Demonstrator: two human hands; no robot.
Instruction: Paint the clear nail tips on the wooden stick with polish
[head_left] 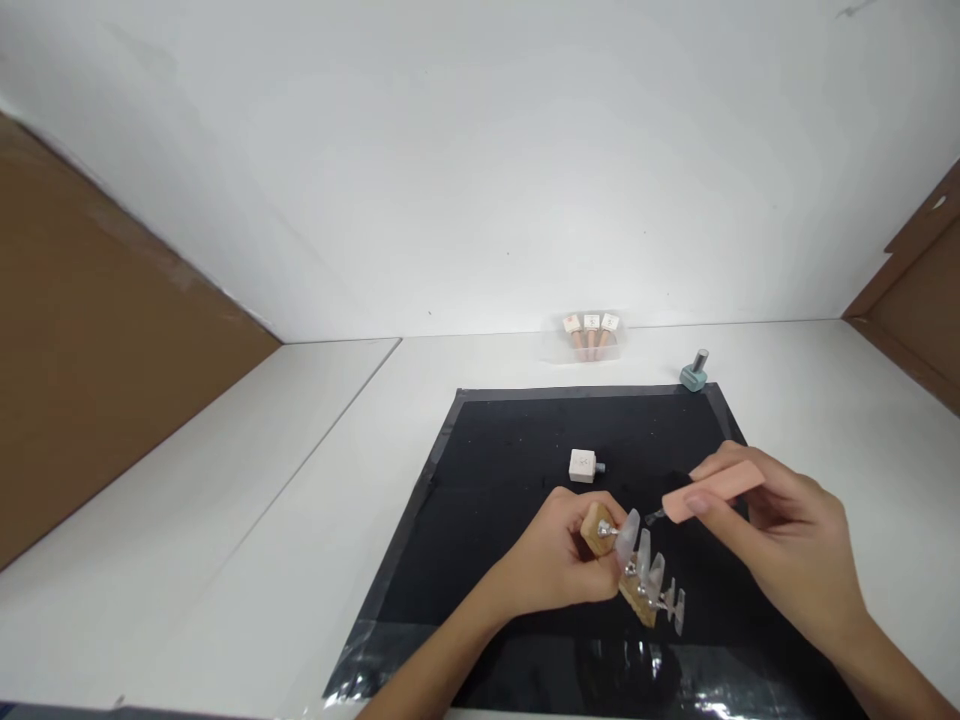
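My left hand (566, 550) is closed around a wooden nail-tip stand (637, 604) above the black mat. Several clear false nail tips (645, 555) stick out from it on small metal posts. A wooden end piece (598, 528) with one tip on its post shows beside my fingers. My right hand (787, 535) pinches the peach handle of a nail polish brush (716, 490). Its dark bristle end points left, close to the nearest tip; whether they touch I cannot tell. Behind my left hand a small white square bottle (583, 466) lies on its side, its neck facing right.
The black mat (510, 440), taped at its edges, covers part of the white table (247, 510). A clear box (555, 345) with three peach-handled, white-ended bottles stands by the back wall. A teal bottle (693, 377) with a silver cap stands at the mat's back right corner. Brown panels flank both sides.
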